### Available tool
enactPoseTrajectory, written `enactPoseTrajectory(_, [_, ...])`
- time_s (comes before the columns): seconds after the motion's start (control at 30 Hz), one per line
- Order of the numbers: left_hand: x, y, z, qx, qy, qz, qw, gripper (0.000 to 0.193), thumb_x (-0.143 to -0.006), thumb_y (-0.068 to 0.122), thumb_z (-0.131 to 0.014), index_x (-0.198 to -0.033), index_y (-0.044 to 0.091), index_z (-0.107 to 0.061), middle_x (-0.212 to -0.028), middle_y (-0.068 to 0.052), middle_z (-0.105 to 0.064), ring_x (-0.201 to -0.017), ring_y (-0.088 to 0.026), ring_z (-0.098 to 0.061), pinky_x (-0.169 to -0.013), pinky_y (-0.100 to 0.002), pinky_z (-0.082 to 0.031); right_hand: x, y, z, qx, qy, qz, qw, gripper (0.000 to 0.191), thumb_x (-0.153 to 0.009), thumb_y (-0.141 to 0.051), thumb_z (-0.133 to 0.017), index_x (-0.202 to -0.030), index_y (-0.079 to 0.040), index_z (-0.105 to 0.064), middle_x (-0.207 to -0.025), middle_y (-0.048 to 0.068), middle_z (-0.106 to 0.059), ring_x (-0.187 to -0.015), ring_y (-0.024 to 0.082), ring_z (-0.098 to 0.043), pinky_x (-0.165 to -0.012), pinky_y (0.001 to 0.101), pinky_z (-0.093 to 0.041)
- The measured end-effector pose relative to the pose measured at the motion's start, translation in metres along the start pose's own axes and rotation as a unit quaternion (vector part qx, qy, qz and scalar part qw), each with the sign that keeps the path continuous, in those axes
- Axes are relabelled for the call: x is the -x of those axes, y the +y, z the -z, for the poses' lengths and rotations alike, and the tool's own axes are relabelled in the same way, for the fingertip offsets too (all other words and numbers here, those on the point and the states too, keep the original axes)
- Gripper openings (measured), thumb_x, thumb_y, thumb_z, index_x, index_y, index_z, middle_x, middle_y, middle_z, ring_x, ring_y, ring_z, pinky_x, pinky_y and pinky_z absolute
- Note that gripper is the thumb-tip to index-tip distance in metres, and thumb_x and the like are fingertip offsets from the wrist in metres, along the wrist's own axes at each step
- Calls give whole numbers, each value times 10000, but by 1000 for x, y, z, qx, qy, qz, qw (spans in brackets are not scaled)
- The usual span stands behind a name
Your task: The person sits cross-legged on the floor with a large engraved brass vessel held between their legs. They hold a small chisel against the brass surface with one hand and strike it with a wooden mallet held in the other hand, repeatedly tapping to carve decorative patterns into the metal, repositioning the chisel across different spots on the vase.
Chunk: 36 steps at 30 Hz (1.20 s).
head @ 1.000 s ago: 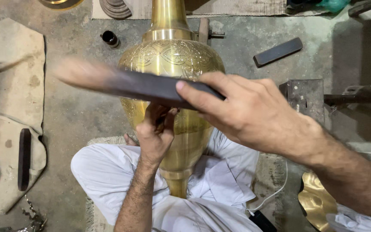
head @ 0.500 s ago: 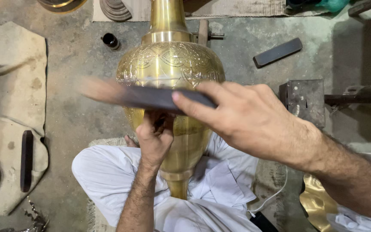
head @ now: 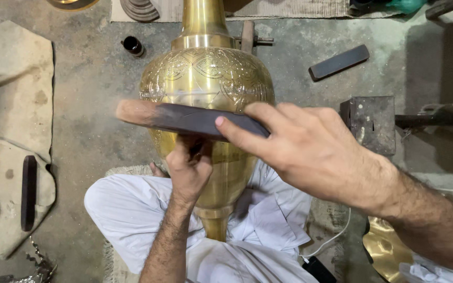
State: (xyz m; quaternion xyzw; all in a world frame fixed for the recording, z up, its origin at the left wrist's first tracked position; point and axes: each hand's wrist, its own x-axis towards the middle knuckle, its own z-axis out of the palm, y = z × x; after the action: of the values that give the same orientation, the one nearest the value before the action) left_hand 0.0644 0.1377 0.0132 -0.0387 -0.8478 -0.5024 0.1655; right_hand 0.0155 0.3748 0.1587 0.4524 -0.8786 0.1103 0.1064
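Hands (head: 310, 152) grip bar (head: 184, 118), tool (head: 195, 148).

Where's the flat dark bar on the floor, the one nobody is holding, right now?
In the head view the flat dark bar lies on the concrete floor, upper right, beyond the engraved brass vase and above the dark metal block.

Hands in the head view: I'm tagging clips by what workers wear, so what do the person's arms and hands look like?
Both hands are bare: no gloves, rings or watch show. The left hand and the right hand lead into bare, hairy forearms with no sleeves reaching the wrists. A bit of white cloth shows at the right arm's lower edge, perhaps a rolled sleeve.
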Motion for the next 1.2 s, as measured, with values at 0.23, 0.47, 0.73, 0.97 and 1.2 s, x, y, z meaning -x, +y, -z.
enactPoseTrajectory(0.23, [11,-9,-7,8,-2,29,1000,227,-979,-2,-737,-1151,2,-590,-968,-117,-760,-834,-181,-751,-739,-274,-591,-5,-3,6,-74,96,0,993,511,-942,-114,-701,-1437,-160,-582,-1214,164,-662,-838,249,-705,-613,336,-603])
enactPoseTrajectory(0.47, [14,-16,-6,-14,-9,27,999,264,-931,-33,-730,-1165,-6,-611,-864,-78,-731,-673,-143,-678,-630,-285,-548,-5,-5,12,-58,58,-6,997,511,-909,-56,-719,-1403,-151,-630,-1161,147,-701,-799,223,-709,-603,317,-602])
enactPoseTrajectory(0.73, [22,-18,-11,22,12,-12,1000,351,-970,-43,-692,-1294,-3,-563,-993,-92,-738,-799,-151,-710,-713,-266,-566,-1,-6,19,-9,84,18,996,450,-930,-116,-672,-1377,-147,-627,-1111,143,-696,-792,202,-689,-608,305,-589])
enactPoseTrajectory(0.97, [36,-25,-14,-1,27,53,998,479,-886,-42,-663,-1342,-2,-521,-1006,-83,-752,-749,-124,-702,-664,-248,-553,0,-12,24,8,44,19,999,458,-943,-165,-687,-1401,-184,-662,-1154,147,-695,-702,167,-640,-521,288,-537])
enactPoseTrajectory(1.2, [43,-25,-31,215,56,-6,975,451,-952,-26,-737,-1345,-8,-516,-1249,-149,-681,-1188,-235,-678,-1087,-378,-580,9,-20,25,-4,58,64,996,454,-956,-268,-698,-1401,-218,-623,-1164,148,-676,-737,186,-644,-542,315,-538])
